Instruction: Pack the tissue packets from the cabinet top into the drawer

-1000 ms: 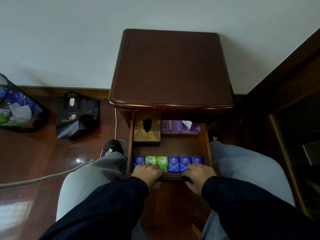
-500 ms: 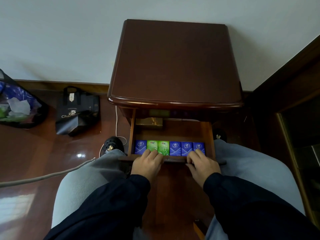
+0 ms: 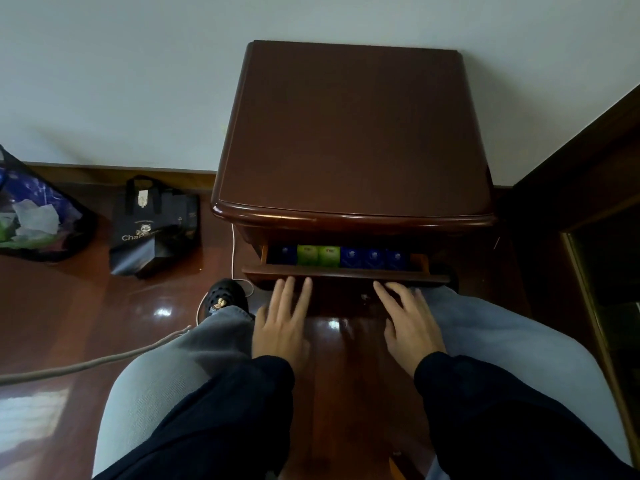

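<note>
The dark wooden cabinet top [image 3: 353, 133] is bare. Below it the drawer [image 3: 346, 271] stands only a little way out, and a row of blue and green tissue packets [image 3: 339, 256] shows in the narrow gap along its front. My left hand [image 3: 282, 323] has straight fingers whose tips reach the drawer front. My right hand [image 3: 408, 323] lies the same way further right, fingertips just under the drawer's front edge. Neither hand holds anything.
A black shopping bag [image 3: 154, 226] and a net bag of rubbish [image 3: 31, 216] sit on the glossy wooden floor at the left. A white cable [image 3: 233, 251] hangs beside the cabinet. My knees [image 3: 180, 368] flank the drawer. Dark wooden furniture [image 3: 588, 220] stands at the right.
The drawer has slid inward from well open to nearly shut, hiding the tissue box and purple packs at its back. Both hands went from gripping its front edge to flat, straight fingers against it.
</note>
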`<act>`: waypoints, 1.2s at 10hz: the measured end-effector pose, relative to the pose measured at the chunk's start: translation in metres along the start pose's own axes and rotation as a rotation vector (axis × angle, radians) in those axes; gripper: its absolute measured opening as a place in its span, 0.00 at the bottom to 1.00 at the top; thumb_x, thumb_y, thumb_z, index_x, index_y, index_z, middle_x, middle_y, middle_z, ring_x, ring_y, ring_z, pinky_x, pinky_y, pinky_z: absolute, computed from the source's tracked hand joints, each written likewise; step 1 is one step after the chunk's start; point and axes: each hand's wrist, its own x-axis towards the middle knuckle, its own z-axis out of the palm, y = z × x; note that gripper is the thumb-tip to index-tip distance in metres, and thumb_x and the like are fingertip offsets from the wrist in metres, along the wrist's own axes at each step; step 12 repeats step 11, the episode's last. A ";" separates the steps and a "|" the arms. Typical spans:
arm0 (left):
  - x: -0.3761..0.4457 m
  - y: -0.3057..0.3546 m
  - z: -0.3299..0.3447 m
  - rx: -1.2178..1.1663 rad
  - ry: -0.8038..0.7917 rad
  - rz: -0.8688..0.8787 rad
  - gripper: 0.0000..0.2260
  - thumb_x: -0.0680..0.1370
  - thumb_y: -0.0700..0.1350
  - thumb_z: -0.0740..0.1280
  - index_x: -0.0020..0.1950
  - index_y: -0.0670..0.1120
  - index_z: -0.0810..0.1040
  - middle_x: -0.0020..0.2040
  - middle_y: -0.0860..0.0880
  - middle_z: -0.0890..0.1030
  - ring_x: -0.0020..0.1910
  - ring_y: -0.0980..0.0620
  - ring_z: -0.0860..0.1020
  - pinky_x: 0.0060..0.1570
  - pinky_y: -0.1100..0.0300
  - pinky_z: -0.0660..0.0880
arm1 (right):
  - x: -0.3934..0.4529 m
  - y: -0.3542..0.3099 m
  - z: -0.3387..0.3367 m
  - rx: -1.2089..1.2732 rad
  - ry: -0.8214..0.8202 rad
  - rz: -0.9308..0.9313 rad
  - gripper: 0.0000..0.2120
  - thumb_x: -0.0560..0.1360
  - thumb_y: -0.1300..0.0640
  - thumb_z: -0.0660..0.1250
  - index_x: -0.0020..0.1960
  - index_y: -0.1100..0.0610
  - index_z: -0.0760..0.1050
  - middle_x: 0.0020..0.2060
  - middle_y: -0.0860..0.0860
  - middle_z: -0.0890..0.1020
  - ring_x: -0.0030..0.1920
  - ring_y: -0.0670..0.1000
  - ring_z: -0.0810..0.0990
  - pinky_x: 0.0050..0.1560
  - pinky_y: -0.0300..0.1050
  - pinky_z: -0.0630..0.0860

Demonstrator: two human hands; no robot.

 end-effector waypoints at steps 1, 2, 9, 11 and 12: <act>0.014 -0.011 -0.002 -0.016 -0.033 -0.031 0.48 0.73 0.47 0.65 0.80 0.53 0.32 0.82 0.47 0.35 0.81 0.47 0.40 0.74 0.48 0.64 | 0.005 0.008 0.002 -0.080 -0.072 0.024 0.42 0.75 0.61 0.67 0.83 0.52 0.48 0.81 0.48 0.51 0.82 0.53 0.45 0.81 0.55 0.51; 0.024 -0.011 -0.001 -0.010 -0.054 0.019 0.48 0.73 0.46 0.65 0.80 0.53 0.32 0.81 0.48 0.34 0.81 0.48 0.39 0.74 0.49 0.63 | 0.010 0.010 0.007 -0.140 -0.159 0.029 0.46 0.76 0.57 0.65 0.82 0.51 0.37 0.81 0.48 0.36 0.81 0.52 0.37 0.81 0.55 0.46; 0.051 0.005 -0.012 0.027 -0.016 -0.006 0.43 0.77 0.47 0.63 0.81 0.49 0.35 0.82 0.43 0.38 0.81 0.46 0.49 0.73 0.51 0.64 | 0.037 -0.004 0.002 -0.014 -0.048 0.033 0.38 0.75 0.59 0.65 0.80 0.45 0.52 0.82 0.48 0.48 0.81 0.52 0.52 0.80 0.54 0.56; 0.000 0.010 -0.051 -0.094 -0.071 -0.024 0.28 0.76 0.53 0.62 0.75 0.55 0.59 0.70 0.52 0.70 0.67 0.49 0.72 0.63 0.52 0.71 | 0.001 -0.018 -0.037 0.173 0.084 0.018 0.30 0.75 0.58 0.66 0.74 0.43 0.64 0.73 0.42 0.62 0.71 0.49 0.67 0.69 0.43 0.67; 0.000 0.010 -0.051 -0.094 -0.071 -0.024 0.28 0.76 0.53 0.62 0.75 0.55 0.59 0.70 0.52 0.70 0.67 0.49 0.72 0.63 0.52 0.71 | 0.001 -0.018 -0.037 0.173 0.084 0.018 0.30 0.75 0.58 0.66 0.74 0.43 0.64 0.73 0.42 0.62 0.71 0.49 0.67 0.69 0.43 0.67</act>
